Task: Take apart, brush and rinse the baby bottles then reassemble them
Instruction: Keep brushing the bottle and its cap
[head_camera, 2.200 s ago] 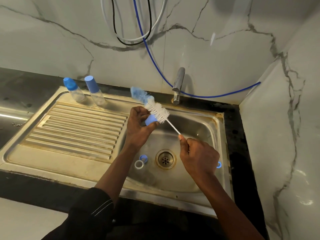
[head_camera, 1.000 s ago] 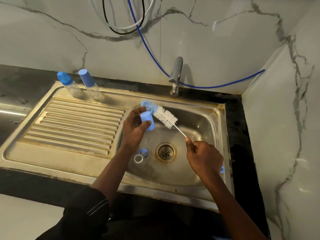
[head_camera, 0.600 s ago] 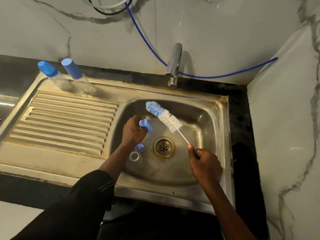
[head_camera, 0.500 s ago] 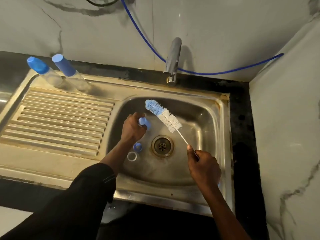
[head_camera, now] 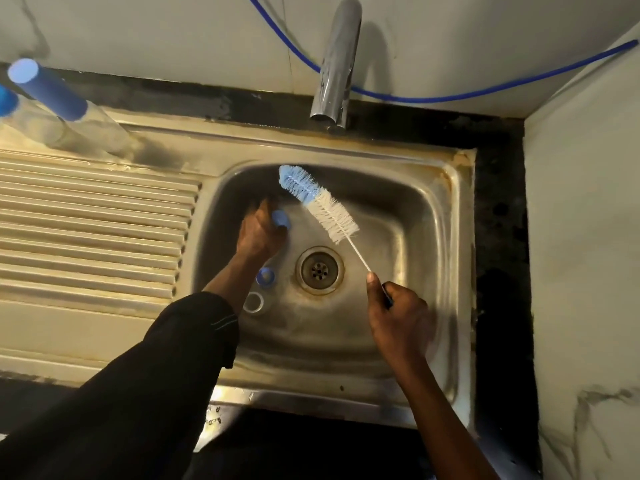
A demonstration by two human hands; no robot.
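Left hand [head_camera: 258, 233] dropped into sink [head_camera: 437, 216], gripping blue cap [head_camera: 280, 217]; right hand [head_camera: 398, 318] grips brush [head_camera: 323, 207] handle. Cap: light, likely slick, so pinch sides.

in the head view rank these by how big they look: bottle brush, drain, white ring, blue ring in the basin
1. bottle brush
2. drain
3. white ring and blue ring: they look about alike, so not ranked.

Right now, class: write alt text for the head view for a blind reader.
Over a steel sink, the left hand holds a small blue cap while the right hand grips a bottle brush by its handle. A blue ring and a clear ring lie near the drain.
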